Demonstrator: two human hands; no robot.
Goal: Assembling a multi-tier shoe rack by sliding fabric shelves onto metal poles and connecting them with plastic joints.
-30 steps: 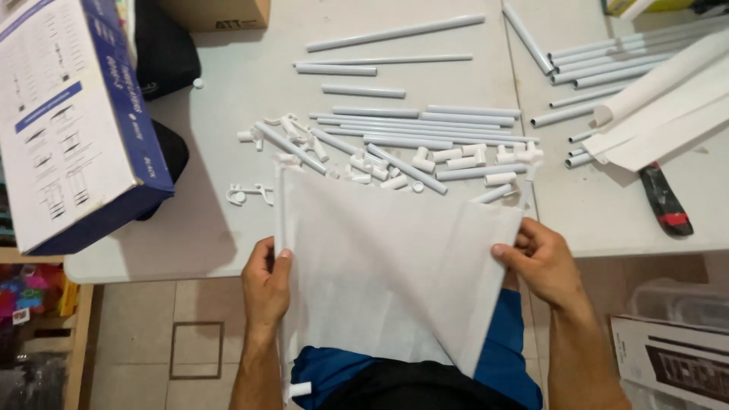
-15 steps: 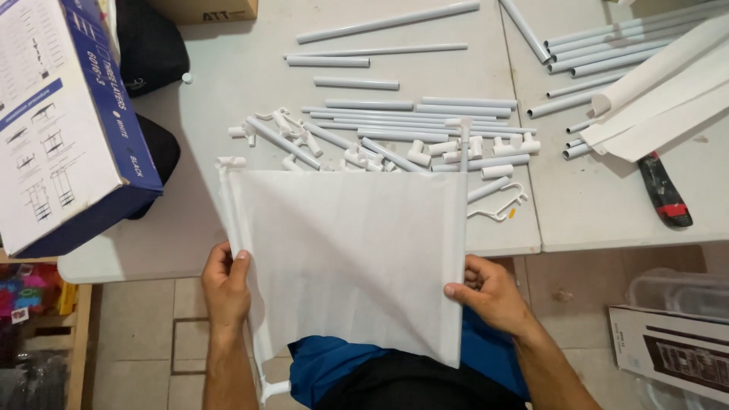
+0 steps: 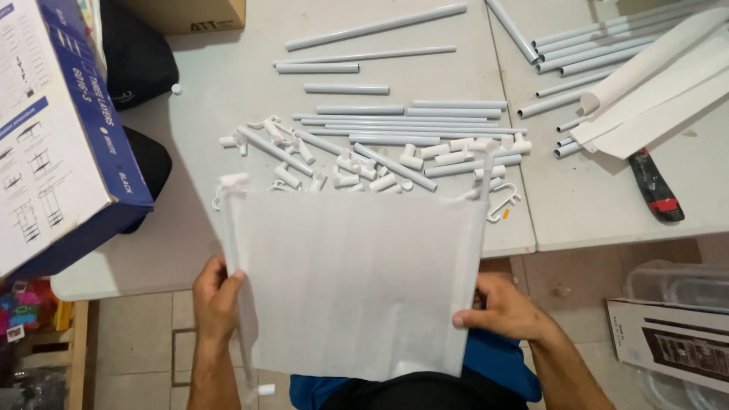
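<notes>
1. A big cardboard box (image 3: pixel 53 129), white on its face with a dark blue side, lies at the left edge of the white table (image 3: pixel 228 83); it has printed line drawings and text.
2. A brown carton (image 3: pixel 190 14) stands at the top edge, and a flat box (image 3: pixel 668 345) with a dark picture lies on the floor at the right.
3. A white fabric panel (image 3: pixel 357 281) is held stretched flat over the near table edge, with a tube in each side hem.
4. The left hand (image 3: pixel 216 300) is closed around the left tube, thumb on top of the fabric.
5. The right hand (image 3: pixel 505 311) pinches the lower right edge of the panel, fingers curled under.
6. Grey-white tubes (image 3: pixel 410 121) and small white connectors (image 3: pixel 342 171) lie just behind the panel; a red and black utility knife (image 3: pixel 654 186) is well apart at the right.
</notes>
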